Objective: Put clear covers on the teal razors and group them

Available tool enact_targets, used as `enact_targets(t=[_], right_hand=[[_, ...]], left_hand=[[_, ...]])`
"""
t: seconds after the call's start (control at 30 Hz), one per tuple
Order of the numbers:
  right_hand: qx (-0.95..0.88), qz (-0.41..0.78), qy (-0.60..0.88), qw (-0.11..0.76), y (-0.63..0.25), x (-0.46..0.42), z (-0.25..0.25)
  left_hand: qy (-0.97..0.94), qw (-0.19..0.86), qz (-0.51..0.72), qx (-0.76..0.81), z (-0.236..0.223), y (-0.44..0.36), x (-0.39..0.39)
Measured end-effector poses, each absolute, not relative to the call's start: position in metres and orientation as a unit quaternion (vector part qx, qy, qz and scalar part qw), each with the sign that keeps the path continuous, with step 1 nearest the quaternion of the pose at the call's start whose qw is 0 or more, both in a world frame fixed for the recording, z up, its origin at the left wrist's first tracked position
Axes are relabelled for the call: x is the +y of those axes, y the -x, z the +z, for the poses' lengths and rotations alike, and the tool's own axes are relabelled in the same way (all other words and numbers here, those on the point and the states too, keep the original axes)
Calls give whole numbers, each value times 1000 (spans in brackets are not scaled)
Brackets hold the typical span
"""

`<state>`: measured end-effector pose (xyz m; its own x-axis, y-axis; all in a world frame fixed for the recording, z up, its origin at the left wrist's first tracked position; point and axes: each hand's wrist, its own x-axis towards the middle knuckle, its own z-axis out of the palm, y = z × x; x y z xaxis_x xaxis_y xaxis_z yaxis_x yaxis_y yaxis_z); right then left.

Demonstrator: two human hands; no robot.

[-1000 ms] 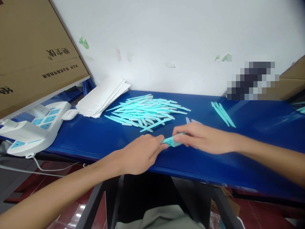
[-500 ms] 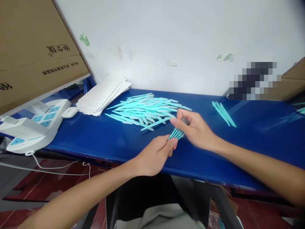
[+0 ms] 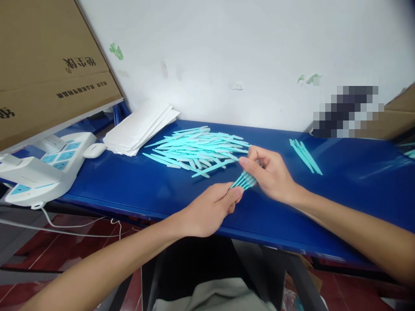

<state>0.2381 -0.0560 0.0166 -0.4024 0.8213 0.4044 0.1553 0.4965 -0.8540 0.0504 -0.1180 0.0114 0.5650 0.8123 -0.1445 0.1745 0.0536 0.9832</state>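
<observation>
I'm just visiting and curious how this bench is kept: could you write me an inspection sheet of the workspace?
Surface: blue tabletop, glossy.
Work things: turquoise stick pile mid-table; small stick group apart, to the right; held bunch.
Clutter: power strip, small white object and white flat stack, all left.
Grips: left hand pinches the bunch's near end; right hand curls at its far end, hold partly hidden.
Cables: pale cables below the table's left edge.
Surroundings: cardboard box left, marked white wall behind, red floor.

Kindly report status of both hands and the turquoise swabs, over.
Left hand gripping turquoise swab bundle; right hand at its pale end; swab pile just beyond hands.
</observation>
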Motion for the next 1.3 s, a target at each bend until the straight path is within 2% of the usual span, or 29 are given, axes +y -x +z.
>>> enact_targets(t=[0.2, 0.5, 0.7, 1.13, 1.3], right_hand=[[-737, 399, 340, 426, -237, -58, 19], [-771, 325, 307, 453, -240, -64, 15], [-779, 392, 297, 389, -245, -63, 14], [-771, 290, 350, 446, -241, -76, 19], [-746, 321, 354, 464, -243, -69, 29]], left_hand=[[-619, 632, 265, 384, 12, -48, -120], [-617, 626, 284, 383, 9, -49, -123], [-634, 616, 271, 381, 10, -46, -123], [-671, 590, 235, 382, 12, -44, -125], [-646, 614, 241, 383, 9, -42, -126]])
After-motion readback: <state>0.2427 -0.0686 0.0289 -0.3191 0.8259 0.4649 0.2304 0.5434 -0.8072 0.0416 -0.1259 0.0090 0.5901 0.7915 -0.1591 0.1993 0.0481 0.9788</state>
